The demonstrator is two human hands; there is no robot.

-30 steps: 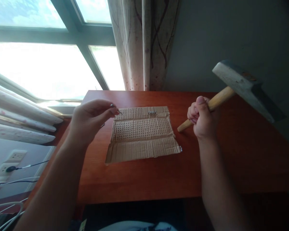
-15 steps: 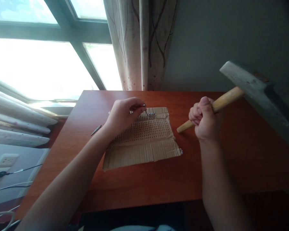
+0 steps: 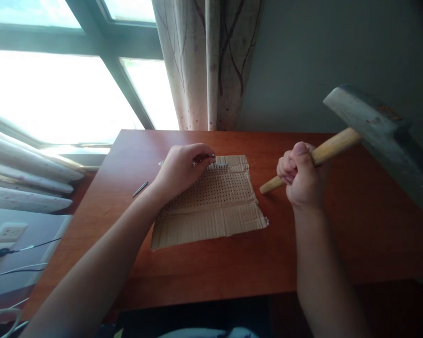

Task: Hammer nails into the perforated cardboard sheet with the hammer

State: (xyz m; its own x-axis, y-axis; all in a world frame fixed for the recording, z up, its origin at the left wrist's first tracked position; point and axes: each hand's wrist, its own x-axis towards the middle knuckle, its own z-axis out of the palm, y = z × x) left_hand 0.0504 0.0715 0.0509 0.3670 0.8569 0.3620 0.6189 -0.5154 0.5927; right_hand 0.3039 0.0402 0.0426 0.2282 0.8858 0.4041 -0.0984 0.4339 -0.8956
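Observation:
My left hand [image 3: 188,164] is closed in a pinch on a small metal nail [image 3: 213,158], held upright over the far part of a cardboard sheet [image 3: 207,225]. The sheet is punched with rows of small holes. Just right of my fingertips, several nails [image 3: 223,165] stand in a row in the cardboard. My right hand [image 3: 301,173] is wrapped round the wooden handle of a hammer [image 3: 336,144]. Its big grey metal head is raised at the right, and the handle's end points down toward the table. My left fingers hide part of the sheet's far left side.
A thin metal rod [image 3: 140,189] lies on the reddish wooden table [image 3: 197,277], left of the cardboard. Behind the table are a curtain [image 3: 211,65], a window and a wall [image 3: 320,61]. A socket with a plug and cables [image 3: 2,252] is at the lower left.
The view has shifted very slightly. Both hands keep their grips, the left on the nail and the right on the hammer, with hardly any movement.

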